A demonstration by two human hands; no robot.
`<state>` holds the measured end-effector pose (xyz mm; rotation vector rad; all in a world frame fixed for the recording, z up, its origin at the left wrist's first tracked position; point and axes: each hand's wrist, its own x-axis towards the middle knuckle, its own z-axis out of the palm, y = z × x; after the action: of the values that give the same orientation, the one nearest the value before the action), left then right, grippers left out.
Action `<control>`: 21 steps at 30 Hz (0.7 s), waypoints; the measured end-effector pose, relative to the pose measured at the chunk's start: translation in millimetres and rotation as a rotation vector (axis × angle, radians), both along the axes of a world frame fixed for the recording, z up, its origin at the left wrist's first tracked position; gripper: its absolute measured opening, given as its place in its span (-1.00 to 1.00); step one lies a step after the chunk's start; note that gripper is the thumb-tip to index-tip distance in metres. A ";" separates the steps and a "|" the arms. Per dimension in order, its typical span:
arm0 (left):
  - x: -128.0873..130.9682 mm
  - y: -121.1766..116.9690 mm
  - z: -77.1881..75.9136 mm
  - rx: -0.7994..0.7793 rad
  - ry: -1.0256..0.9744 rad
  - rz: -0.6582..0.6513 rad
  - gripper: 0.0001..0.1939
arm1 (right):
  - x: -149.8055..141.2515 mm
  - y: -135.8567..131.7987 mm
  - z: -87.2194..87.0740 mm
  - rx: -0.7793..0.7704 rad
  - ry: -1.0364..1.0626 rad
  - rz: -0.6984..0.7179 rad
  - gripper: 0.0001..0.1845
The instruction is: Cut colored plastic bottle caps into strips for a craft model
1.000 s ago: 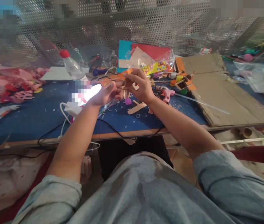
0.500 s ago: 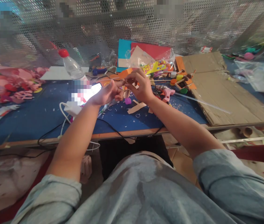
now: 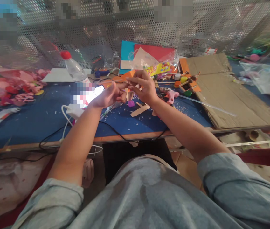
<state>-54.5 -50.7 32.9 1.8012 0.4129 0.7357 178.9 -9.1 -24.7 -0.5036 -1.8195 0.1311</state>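
Above the middle of the blue table, my two hands meet at the fingertips. My left hand (image 3: 109,96) has its index finger reaching toward the right, the lower fingers curled. My right hand (image 3: 146,89) pinches at that index fingertip. Whatever lies between the fingers is too small to make out. Just below the hands are a purple cap-like piece (image 3: 131,103) and a cut tan strip (image 3: 140,110). A lit phone (image 3: 94,94) stands beside my left wrist, and a pink glue gun (image 3: 171,96) lies to the right of my right hand.
A red-capped bottle (image 3: 75,68) stands behind the phone. Pink cutouts (image 3: 17,86) are piled at left; flat cardboard (image 3: 235,95) covers the right. Coloured sheets (image 3: 154,52) and a clear packet (image 3: 158,68) lie at the back. A black cable (image 3: 115,131) crosses the front edge.
My right hand's fingers have shifted slightly and look straighter over the left fingertip. Both arms and the things on the table stay nearly where they were.
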 end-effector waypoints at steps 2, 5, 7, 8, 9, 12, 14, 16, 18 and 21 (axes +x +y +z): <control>-0.4 1.0 -0.7 0.006 -0.002 -0.010 0.06 | -1.0 -1.1 0.7 0.005 0.000 0.006 -0.42; -1.6 1.9 -0.8 -0.012 -0.007 -0.011 0.10 | -1.0 -5.3 3.7 -0.008 0.006 -0.001 -0.36; -2.6 1.8 -0.5 -0.036 -0.003 0.007 0.12 | 0.3 -9.6 6.9 -0.030 0.018 -0.019 -0.31; -3.0 1.6 -0.3 -0.049 -0.003 0.021 0.14 | 1.1 -12.0 8.6 -0.042 0.024 -0.028 -0.28; -3.3 1.3 -0.1 -0.059 -0.004 0.036 0.15 | 1.9 -14.2 10.2 -0.053 0.029 -0.036 -0.26; -2.9 -0.1 1.1 -0.075 -0.015 0.103 0.18 | 2.9 -19.1 13.7 -0.062 0.034 -0.035 -0.21; -2.0 -1.2 2.3 -0.080 -0.018 0.147 0.15 | 2.3 -20.3 14.5 -0.052 0.032 -0.023 -0.22; -1.1 -2.1 3.7 -0.087 -0.017 0.162 0.13 | 1.5 -20.2 14.4 -0.050 0.023 -0.021 -0.21; -0.9 -2.9 5.1 -0.099 -0.010 0.144 0.14 | 1.5 -19.7 14.2 -0.052 0.023 -0.039 -0.20; -1.5 -3.5 6.2 -0.112 -0.009 0.139 0.15 | 3.0 -20.3 14.8 -0.046 0.050 -0.072 -0.21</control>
<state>-56.0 -54.3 39.1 1.6759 0.5669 0.8002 181.9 -29.4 -9.9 -0.5928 -1.7507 0.1354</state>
